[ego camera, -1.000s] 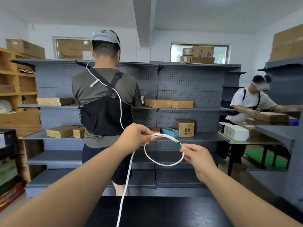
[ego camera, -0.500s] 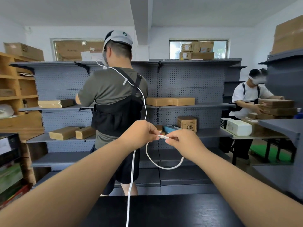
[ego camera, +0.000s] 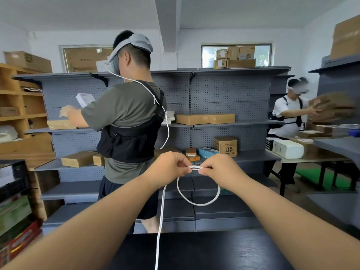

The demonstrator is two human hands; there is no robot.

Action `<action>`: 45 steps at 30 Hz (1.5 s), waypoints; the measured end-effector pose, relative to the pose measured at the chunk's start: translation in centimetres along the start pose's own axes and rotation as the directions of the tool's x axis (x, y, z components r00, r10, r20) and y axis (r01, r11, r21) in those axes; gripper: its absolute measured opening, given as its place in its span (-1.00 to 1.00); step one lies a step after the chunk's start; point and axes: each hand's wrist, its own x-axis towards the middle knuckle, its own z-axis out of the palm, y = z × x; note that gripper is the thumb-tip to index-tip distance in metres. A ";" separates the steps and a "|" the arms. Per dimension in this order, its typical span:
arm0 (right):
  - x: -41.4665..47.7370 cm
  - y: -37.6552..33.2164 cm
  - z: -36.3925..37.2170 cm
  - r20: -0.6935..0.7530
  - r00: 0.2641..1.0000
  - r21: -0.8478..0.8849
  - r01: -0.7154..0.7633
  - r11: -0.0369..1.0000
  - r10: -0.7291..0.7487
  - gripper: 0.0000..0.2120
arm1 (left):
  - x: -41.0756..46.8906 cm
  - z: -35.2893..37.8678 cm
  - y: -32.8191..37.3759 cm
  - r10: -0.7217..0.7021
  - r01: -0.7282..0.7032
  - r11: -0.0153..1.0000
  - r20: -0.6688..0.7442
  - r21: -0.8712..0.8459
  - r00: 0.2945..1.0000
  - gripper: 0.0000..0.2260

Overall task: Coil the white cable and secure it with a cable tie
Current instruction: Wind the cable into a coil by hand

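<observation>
Both hands are raised in open air, with free space beneath them down to the far edge of the black table point(ego camera: 204, 252), whose dark top shows a faint wood grain. Beyond the knuckles stands a person in an olive shirt point(ego camera: 124, 114), close ahead of the left hand point(ego camera: 169, 167), and behind that person is grey perforated metal shelving point(ego camera: 229, 106) stocked with taped cardboard boxes. Well off past the right hand point(ego camera: 221, 170), a person in a white shirt point(ego camera: 285, 114) handles boxes at another table. The white cable point(ego camera: 195, 168) is thin, smooth and rubbery. Two strands of it lie side by side across the short gap between the hands, each hand pinching them between thumb and curled fingertips. Below the hands one round loop hangs freely. From under the left hand a long straight tail drops past the table edge and out of view.
</observation>
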 end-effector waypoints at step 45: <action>-2.3 6.9 1.2 0.073 0.884 0.890 -0.267 0.371 0.461 -0.93 | 1.3 3.0 3.7 -0.169 0.102 0.965 -0.278 -0.240 0.946 -0.91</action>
